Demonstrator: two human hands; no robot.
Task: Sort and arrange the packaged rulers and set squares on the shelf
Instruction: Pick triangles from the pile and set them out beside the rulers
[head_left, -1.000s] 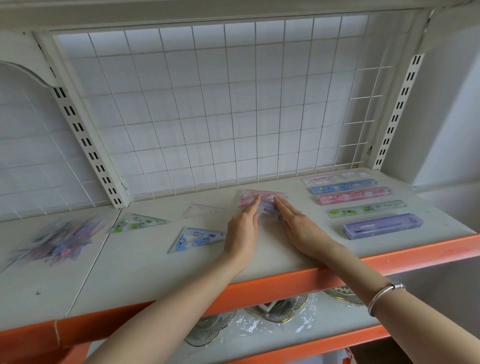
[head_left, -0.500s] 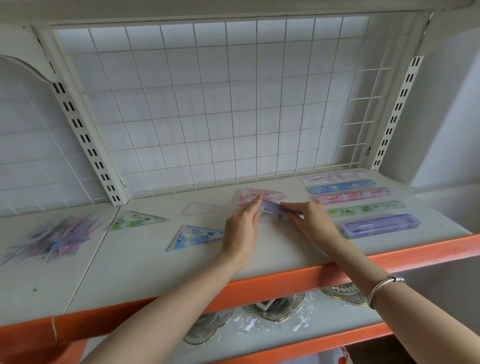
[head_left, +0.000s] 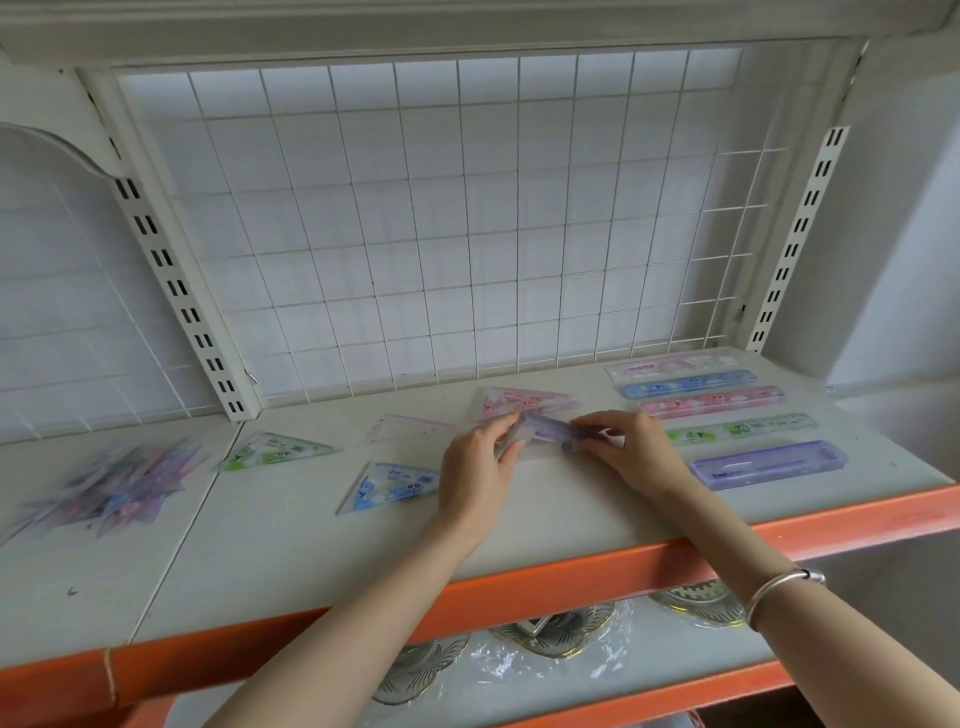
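Both hands hold a purple packaged set square (head_left: 545, 430), lifted on edge above the shelf (head_left: 571, 514). My left hand (head_left: 478, 467) pinches its left end and my right hand (head_left: 634, 452) pinches its right end. Just behind lies a pink set square (head_left: 524, 401). To the left lie a pale pink set square (head_left: 405, 430), a green one (head_left: 278, 449) and a blue one (head_left: 392, 486). At the right, several packaged rulers lie in a row: pale pink (head_left: 672, 366), blue (head_left: 688, 383), pink (head_left: 711, 402), green (head_left: 743, 428), and a purple case (head_left: 769, 462).
A loose heap of packaged rulers and set squares (head_left: 109, 483) lies on the shelf panel at far left. A white wire grid (head_left: 441, 234) backs the shelf. The shelf's front edge is orange (head_left: 571, 577). Glass dishes in plastic (head_left: 561, 631) sit on the lower shelf.
My hands lay flat on the purple set square near the pink one. Now both pinch its ends and have tilted it up off the shelf, slightly forward of the pink one.
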